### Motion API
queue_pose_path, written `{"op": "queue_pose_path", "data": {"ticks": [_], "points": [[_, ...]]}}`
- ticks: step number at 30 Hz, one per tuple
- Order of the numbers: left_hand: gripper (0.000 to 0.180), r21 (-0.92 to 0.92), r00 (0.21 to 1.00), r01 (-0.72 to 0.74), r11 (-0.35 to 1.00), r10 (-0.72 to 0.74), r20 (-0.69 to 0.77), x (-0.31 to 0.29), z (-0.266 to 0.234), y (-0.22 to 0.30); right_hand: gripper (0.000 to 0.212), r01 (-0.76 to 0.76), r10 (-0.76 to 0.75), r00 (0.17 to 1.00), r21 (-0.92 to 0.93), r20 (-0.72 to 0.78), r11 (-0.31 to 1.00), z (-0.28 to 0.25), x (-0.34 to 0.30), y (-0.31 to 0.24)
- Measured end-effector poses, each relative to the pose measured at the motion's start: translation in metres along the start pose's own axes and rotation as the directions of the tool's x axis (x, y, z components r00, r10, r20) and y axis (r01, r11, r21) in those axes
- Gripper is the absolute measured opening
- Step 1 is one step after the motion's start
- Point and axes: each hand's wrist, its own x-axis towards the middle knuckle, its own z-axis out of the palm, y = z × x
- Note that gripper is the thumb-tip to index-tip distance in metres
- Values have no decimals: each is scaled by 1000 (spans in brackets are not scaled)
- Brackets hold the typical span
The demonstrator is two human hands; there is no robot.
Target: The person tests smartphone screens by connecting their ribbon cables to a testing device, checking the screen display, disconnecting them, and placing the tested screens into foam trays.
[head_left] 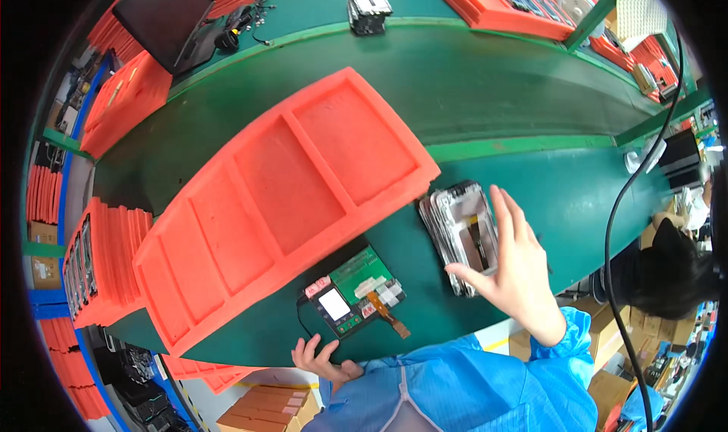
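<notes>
My right hand (517, 263) is spread beside a stack of phone frames (447, 238), its thumb and fingers reaching over the right side of the top one. Whether it touches them I cannot tell. The top frame is silvery, with a dark and yellow flex cable inside. My left hand (324, 358) rests at the table's near edge, fingers loosely bent and apart, holding nothing. Just beyond it lies a green test circuit board (364, 275) with a small lit white screen (334, 304) and a brown flex ribbon (390, 317). A black cable runs from its left side.
A large red foam tray (296, 185) with several compartments lies across the bench (584, 204), overhanging the board's far side. Red trays are stacked at the left (114, 254). Beyond are another phone stack (368, 11) and a monitor (163, 15). A black cable (609, 257) hangs at the right.
</notes>
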Motion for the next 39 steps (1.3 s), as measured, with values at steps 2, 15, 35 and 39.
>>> {"op": "queue_pose_path", "data": {"ticks": [2,15,35,39], "points": [[45,48,998,-40,998,38,41,2,-2,0,95,71,-68,994,34,-87,997,-5,24,7],[47,128,950,-291,948,271,156,-35,-22,-71,83,216,-218,949,-34,-230,976,153,446,45],[31,117,968,-160,980,133,214,-4,-16,-35,140,-395,394,919,68,31,916,124,555,3],[30,125,963,-151,980,118,241,-2,-17,-36,142,-459,458,888,120,43,880,125,561,-4]]}}
